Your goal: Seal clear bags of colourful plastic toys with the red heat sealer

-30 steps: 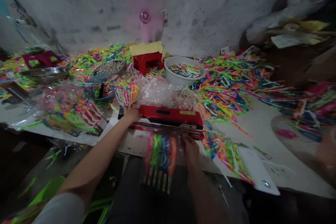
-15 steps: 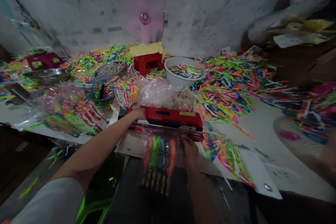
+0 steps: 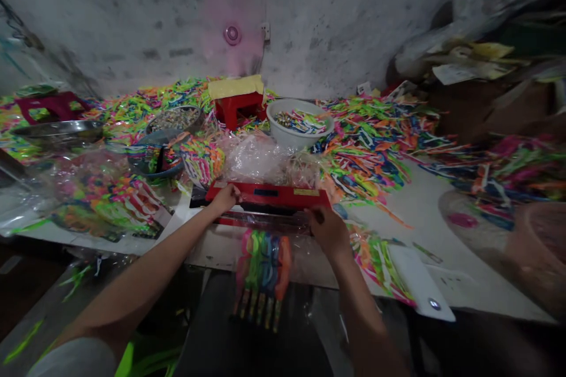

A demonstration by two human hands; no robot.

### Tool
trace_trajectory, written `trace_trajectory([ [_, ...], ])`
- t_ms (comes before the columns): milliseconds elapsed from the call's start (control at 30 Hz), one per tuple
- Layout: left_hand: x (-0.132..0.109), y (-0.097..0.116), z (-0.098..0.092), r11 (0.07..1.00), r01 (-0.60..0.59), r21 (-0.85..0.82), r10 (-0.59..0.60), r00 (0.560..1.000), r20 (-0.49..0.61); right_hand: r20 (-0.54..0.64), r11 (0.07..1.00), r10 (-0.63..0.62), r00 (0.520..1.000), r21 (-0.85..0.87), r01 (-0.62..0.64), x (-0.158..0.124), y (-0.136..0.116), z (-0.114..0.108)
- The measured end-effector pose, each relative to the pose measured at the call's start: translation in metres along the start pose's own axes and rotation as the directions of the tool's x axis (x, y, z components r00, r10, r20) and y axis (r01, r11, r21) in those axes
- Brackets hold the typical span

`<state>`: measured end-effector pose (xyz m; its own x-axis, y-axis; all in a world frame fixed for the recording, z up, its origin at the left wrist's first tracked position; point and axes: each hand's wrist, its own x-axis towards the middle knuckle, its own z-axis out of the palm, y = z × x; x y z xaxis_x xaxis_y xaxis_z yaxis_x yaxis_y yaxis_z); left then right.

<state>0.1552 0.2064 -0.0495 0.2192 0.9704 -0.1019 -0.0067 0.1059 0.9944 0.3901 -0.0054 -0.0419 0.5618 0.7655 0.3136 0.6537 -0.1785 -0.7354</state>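
No readable text showing; yellow label (image 3: 306,192) on the red heat sealer (image 3: 269,197) is blurring out, lettering illegible.

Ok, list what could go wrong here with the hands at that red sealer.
1. The left hand rests on the red sealer bar while the right hand holds the clear bag at its slot; fingers could get pinched or burned.
2. The bag of colourful toys hangs over the table edge; it may slide out and seal crooked.
3. Loose plastic wrap lies right behind the sealer and might catch.
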Motion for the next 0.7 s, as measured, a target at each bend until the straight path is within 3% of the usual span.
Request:
trace_trajectory([
  [67, -0.001, 0.002, 0.002, 0.999, -0.01, 0.048, 0.007, 0.999, 0.051, 0.14, 0.964, -0.256, 0.957, -0.04, 0.264, 0.032, -0.03, 0.009],
  [133, -0.002, 0.005, 0.003, 0.994, -0.04, 0.099, 0.031, 0.996, 0.086, 0.367, 0.917, -0.346, 0.863, -0.06, 0.393, 0.06, -0.059, 0.032],
  [233, -0.005, 0.009, 0.001, 0.984, -0.101, 0.145, 0.089, 0.992, 0.087, 0.677, 0.931, -0.265, 0.687, -0.007, 0.366, 0.088, -0.089, 0.073],
  [300, -0.007, 0.01, -0.002, 0.977, -0.139, 0.164, 0.129, 0.989, 0.07, 0.79, 0.954, -0.212, 0.576, 0.038, 0.298, 0.097, -0.098, 0.094],
  [367, -0.007, 0.01, -0.006, 0.968, -0.168, 0.189, 0.163, 0.986, 0.042, 0.844, 0.964, -0.184, 0.504, 0.055, 0.261, 0.102, -0.099, 0.105],
  [467, -0.005, 0.009, -0.01, 0.953, -0.2, 0.228, 0.205, 0.979, 0.0, 0.861, 0.965, -0.132, 0.492, -0.002, 0.263, 0.112, -0.088, 0.101],
  [600, 0.0, 0.007, -0.012, 0.917, -0.24, 0.319, 0.247, 0.969, 0.017, 0.862, 0.976, -0.056, 0.503, -0.058, 0.208, 0.126, -0.052, 0.073],
  [700, 0.003, 0.004, -0.016, 0.877, -0.251, 0.411, 0.233, 0.968, 0.094, 0.825, 0.988, -0.078, 0.56, -0.01, 0.152, 0.13, -0.022, 0.046],
])
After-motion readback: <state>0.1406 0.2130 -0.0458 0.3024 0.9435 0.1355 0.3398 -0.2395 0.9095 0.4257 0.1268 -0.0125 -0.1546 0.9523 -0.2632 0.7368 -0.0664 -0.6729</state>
